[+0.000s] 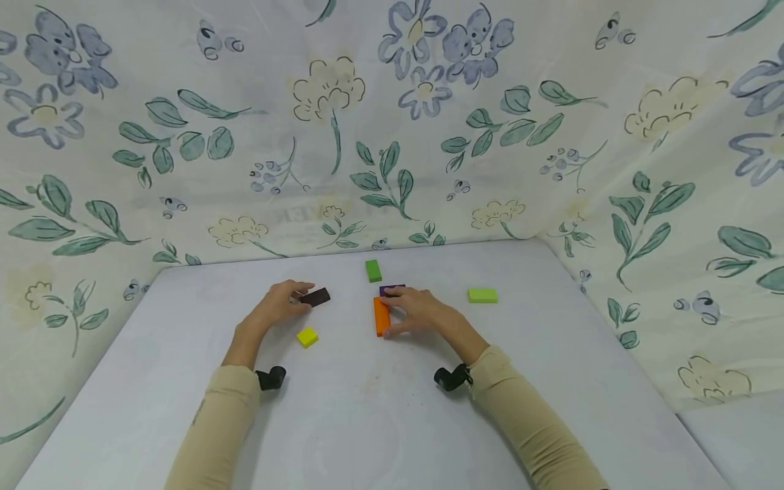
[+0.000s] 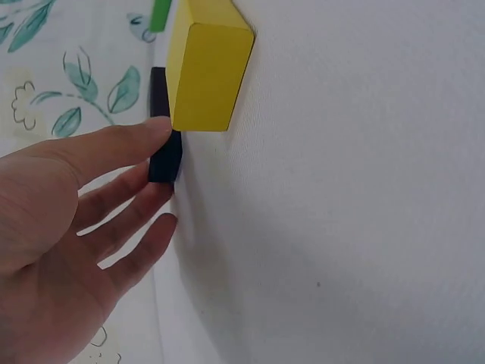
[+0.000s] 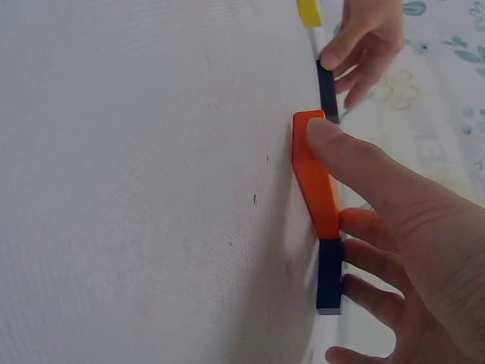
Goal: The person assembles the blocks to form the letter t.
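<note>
My left hand (image 1: 282, 304) holds one end of a black block (image 1: 316, 297) between thumb and fingers. In the left wrist view, the thumb lies on the near side of that block, partly behind a yellow block (image 2: 211, 80). My right hand (image 1: 422, 311) grips an orange block (image 1: 381, 317), its thumb at the near end and a fingertip at the far end. Just beyond the orange block lies a dark purple block (image 1: 386, 290), partly covered by the right fingers. In the right wrist view, other fingers are beside the purple block (image 3: 330, 274).
A green block (image 1: 373, 271) stands farther back on the white table (image 1: 343, 422). Off to the right is a light green block (image 1: 482, 295). Flower-patterned cloth (image 1: 392, 224) hangs along the table's far edge and sides.
</note>
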Demonstrator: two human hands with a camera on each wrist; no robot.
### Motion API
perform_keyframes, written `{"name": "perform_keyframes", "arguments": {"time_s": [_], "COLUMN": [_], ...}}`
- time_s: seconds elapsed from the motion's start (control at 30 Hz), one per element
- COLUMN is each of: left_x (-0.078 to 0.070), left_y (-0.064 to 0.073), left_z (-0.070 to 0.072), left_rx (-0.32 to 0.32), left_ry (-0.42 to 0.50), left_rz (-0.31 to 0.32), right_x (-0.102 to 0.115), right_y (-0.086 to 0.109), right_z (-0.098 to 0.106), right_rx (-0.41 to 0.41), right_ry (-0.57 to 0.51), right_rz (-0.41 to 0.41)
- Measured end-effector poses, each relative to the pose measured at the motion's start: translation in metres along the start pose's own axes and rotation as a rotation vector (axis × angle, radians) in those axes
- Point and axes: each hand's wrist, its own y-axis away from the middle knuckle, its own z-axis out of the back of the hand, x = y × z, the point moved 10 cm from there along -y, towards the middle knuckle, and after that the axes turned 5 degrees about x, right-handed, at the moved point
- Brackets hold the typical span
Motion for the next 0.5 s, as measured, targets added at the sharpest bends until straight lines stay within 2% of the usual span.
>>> {"name": "perform_keyframes", "arguments": {"time_s": [0.2,0.5], "left_x": [0.0073,0.0051], "left_y": [-0.0016,-0.0019], "left_z": [-0.0009,-0.0014], "left_rx": [0.001,0.012], "left_ry": [0.013,0.0], "left_rz": [0.024,0.015], "right_x": [0.001,0.0001], "right_y": [0.0004,-0.0003], "right_z": [0.0005,-0.0001], "right_rx": [-0.005,-0.007], "right_ry": [0.003,-0.003], "right_rz": [0.008,-0.004]}}
